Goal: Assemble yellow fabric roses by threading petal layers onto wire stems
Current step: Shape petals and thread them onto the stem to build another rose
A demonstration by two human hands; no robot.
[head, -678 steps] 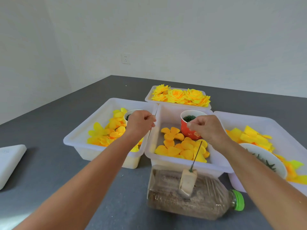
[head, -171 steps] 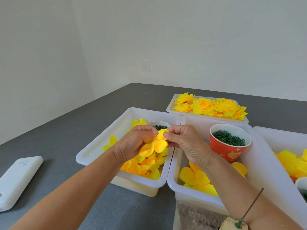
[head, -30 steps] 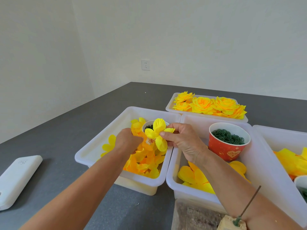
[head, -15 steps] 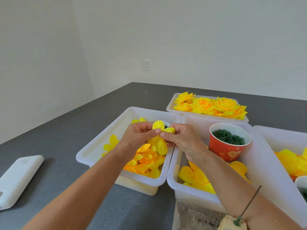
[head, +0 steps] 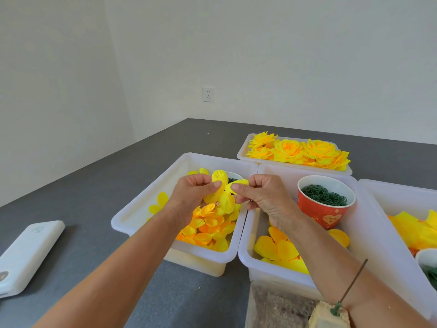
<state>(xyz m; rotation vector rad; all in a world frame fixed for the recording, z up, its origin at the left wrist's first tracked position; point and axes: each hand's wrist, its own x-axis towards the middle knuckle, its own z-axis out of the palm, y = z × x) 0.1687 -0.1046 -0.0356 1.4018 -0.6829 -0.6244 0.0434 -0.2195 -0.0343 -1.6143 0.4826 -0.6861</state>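
Note:
A yellow fabric petal layer (head: 223, 194) with a small dark hole in its middle is held above the left white bin (head: 132, 215). My left hand (head: 191, 195) pinches its left petals and my right hand (head: 260, 195) pinches its right petal. Loose yellow and orange petal layers (head: 208, 230) fill that bin below. A thin wire stem (head: 352, 284) stands tilted in a foam block (head: 327, 316) at the bottom right, apart from both hands. Finished yellow roses (head: 298, 151) lie in the far tray.
A red paper cup of green rings (head: 325, 204) stands in the middle bin (head: 246, 254) with larger petals (head: 279, 250). A right bin (head: 376, 192) holds yellow pieces. A white device (head: 28, 254) lies left on the grey table. A bottle (head: 279, 308) lies near the bottom edge.
Since a second ago my left hand has risen from the bin and joined my right on the petal layer, which is now spread flatter between both hands.

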